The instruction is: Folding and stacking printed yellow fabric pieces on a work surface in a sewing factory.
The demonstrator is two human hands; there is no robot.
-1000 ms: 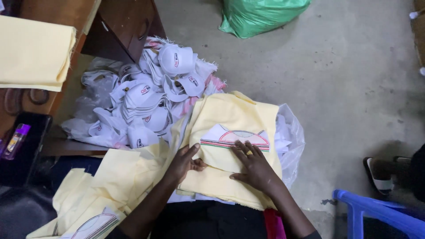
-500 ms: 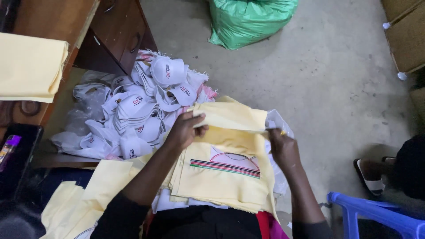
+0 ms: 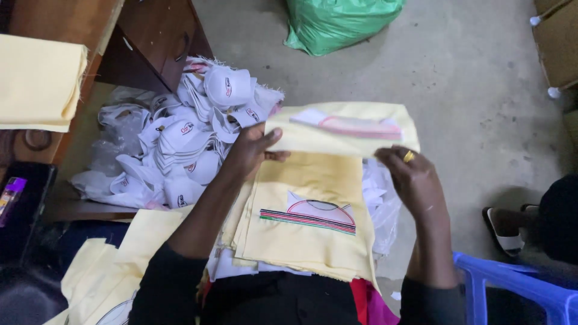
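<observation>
- The grey concrete floor (image 3: 457, 90) fills the upper right of the view, with a knotted green plastic bag (image 3: 340, 21) lying on it at the top edge.
- A wooden desk (image 3: 150, 42) stands at the upper left, and a folded pale yellow cloth (image 3: 39, 81) rests on its top.
- A heap of white caps (image 3: 186, 135), some in clear wrapping, lies on the low shelf beside the desk, just left of the person's arms.
- A stack of pale yellow fabric pieces (image 3: 301, 241) sits on the person's lap; the top one shows a striped arc emblem (image 3: 313, 215).
- The lifted yellow piece (image 3: 343, 129) is held flat above the far end of the stack, with its own emblem showing faintly through the cloth.
- A blue plastic chair (image 3: 512, 289) stands at the lower right.
- The left hand (image 3: 253, 150) is clamped on the near left edge of the lifted piece, thumb on top.
- The right hand (image 3: 412, 177), wearing a gold ring (image 3: 409, 156), pinches the near right edge of the same piece from below.
- A small purple object (image 3: 11, 192) lies at the far left edge.
</observation>
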